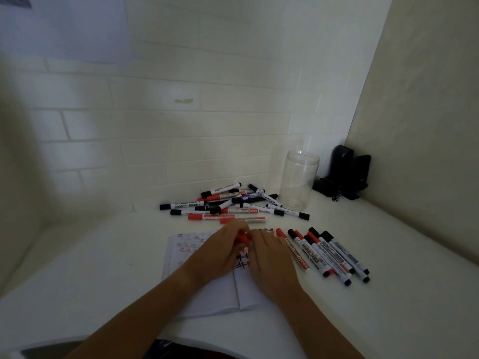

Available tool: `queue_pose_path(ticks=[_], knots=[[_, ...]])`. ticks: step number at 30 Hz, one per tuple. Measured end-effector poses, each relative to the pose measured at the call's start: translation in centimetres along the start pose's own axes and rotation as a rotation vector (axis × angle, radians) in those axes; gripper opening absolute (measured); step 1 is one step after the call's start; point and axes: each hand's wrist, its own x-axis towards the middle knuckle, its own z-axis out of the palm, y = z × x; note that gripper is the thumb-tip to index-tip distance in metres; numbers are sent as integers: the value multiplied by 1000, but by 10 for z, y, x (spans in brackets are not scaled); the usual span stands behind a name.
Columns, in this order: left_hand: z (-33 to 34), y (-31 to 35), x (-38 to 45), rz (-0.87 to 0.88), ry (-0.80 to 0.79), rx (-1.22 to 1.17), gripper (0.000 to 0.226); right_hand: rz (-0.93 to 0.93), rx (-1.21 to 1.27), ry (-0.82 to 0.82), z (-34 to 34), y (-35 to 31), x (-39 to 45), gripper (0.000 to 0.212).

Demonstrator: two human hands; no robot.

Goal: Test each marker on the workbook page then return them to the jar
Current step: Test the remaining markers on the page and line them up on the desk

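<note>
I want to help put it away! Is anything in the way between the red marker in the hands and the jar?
Partly: the loose pile of markers lies on the white table between the red marker and the empty clear plastic jar. Lifted over it, nothing visible blocks the jar's open top.

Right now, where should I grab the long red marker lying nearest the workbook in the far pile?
Pinch the red marker mid-barrel from above. It lies flat and crosswise at the pile's near edge, with nothing on top of it; its right end sits close to the next marker.

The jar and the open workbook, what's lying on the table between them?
In the head view, a loose pile of markers lies between the jar and the workbook.
</note>
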Motion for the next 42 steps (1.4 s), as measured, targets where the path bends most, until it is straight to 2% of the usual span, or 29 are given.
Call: queue_pose_path(ticks=[2,5,9,11,15,23,29,32,37,42], knots=[[-1,0,-1,-14,-32,-35,19,34,-17,-36,-3,-3,-2,38],[-1,-1,-1,-86,-54,-35,17,131,-26,-76,-7,-3,-3,58],[2,-7,1,-150,-77,-16,41,255,-36,-101,-17,-5,-1,68],[4,-9,2,-132,-56,54,31,281,-41,-104,-16,-4,-2,67],[7,-15,3,-100,-59,163,11,335,-107,-255,-13,-4,-3,67],[11,-23,1,-119,-48,208,5,362,-177,-298,-15,-9,1,63],[15,-32,-1,-194,68,240,16,299,-88,-119,4,5,-4,56],[16,-39,-1,-213,88,248,25,299,-153,-123,14,16,-5,31],[16,-40,4,-197,94,290,16,485,-266,-177,8,33,-3,40],[16,-50,13,-316,142,314,25,651,-382,-97,-7,48,-2,43]])
